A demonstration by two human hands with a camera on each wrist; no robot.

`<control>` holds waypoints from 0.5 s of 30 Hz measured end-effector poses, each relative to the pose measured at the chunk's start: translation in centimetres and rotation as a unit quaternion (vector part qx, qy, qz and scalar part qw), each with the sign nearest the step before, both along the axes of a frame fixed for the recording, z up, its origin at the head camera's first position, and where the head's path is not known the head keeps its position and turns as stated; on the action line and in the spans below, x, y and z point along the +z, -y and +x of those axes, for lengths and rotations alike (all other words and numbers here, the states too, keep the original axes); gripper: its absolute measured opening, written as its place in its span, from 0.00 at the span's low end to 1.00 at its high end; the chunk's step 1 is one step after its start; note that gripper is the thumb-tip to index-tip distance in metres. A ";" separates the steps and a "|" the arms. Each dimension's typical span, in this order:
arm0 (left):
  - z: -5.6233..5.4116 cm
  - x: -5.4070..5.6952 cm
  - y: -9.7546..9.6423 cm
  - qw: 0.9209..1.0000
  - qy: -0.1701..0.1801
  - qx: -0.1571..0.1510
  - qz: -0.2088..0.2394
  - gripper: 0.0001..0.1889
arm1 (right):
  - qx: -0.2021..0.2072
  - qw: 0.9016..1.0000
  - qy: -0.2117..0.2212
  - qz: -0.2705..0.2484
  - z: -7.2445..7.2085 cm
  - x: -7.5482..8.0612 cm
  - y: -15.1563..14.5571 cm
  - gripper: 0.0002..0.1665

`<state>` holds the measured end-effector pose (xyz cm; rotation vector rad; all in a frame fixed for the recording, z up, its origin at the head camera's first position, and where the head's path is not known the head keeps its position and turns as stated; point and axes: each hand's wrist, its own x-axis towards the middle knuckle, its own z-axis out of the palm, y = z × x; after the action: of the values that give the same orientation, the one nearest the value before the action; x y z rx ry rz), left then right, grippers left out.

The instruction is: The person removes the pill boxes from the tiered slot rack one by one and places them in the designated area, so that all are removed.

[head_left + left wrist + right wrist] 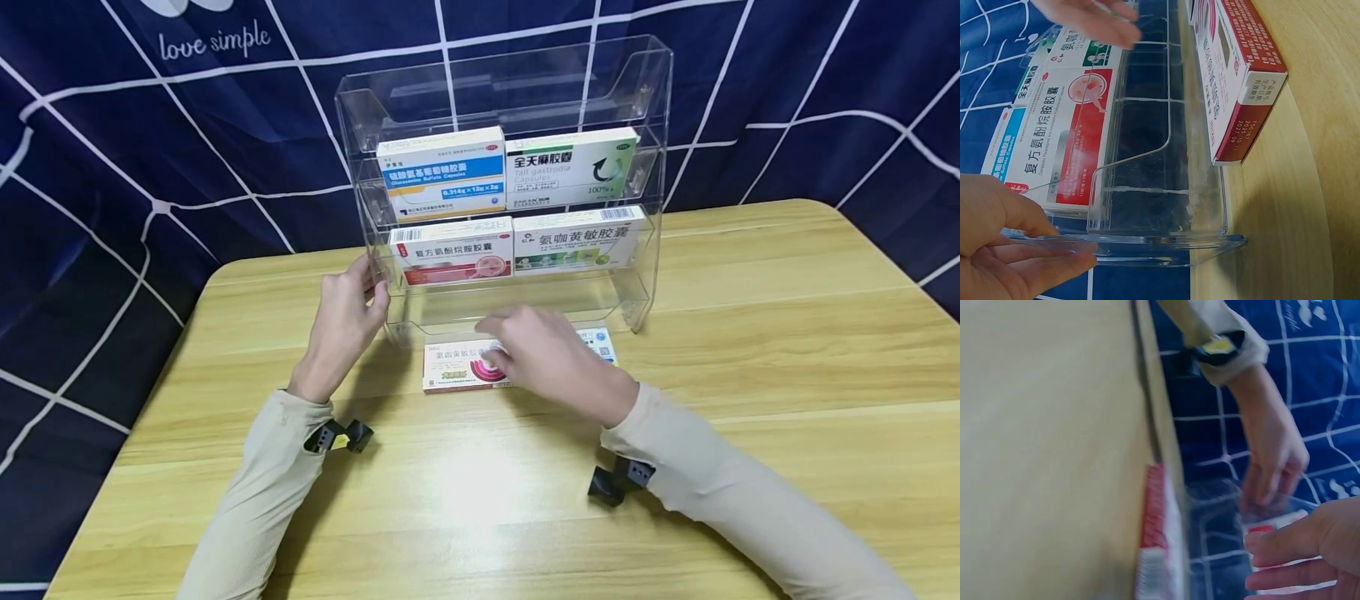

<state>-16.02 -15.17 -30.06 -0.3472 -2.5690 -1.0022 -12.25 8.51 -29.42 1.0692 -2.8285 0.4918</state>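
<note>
A clear plastic display rack stands upright at the back of the table. My left hand holds its left side panel, thumb and fingers on either side of the edge. My right hand is in front of the lowest tier, fingers loosely bent with nothing in them. Below it lie a white-and-red medicine box and a white-and-blue medicine box, the latter partly hidden by the hand. On the rack sit a blue-and-white box, a green-and-white box, a red-and-white box and a white box with green.
The rack's lowest tier holds no box. Light wood tabletop stretches toward the front and both sides. A dark blue curtain with white lines hangs close behind the rack and table.
</note>
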 end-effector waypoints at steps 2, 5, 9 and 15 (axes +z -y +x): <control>0.0 0.0 0.0 1.000 0.000 -0.001 0.000 0.10 | -0.006 1.000 0.000 -0.014 -0.4 0.6 -0.6 0.15; 0.0 0.0 0.0 1.000 -0.001 -0.002 0.000 0.10 | -0.012 0.999 -0.009 -0.041 -1.0 1.3 -1.5 0.15; 0.0 0.0 0.0 1.000 -0.001 -0.004 0.004 0.11 | -0.032 0.997 -0.033 -0.056 -1.6 2.1 -2.6 0.17; 0.0 0.0 0.0 1.000 0.001 -0.003 0.003 0.11 | -0.071 0.994 -0.054 -0.064 -2.4 3.4 -4.1 0.18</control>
<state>-16.04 -15.16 -30.09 -0.3520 -2.5668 -1.0133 -14.67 12.64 -26.07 0.8388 -2.7127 0.5756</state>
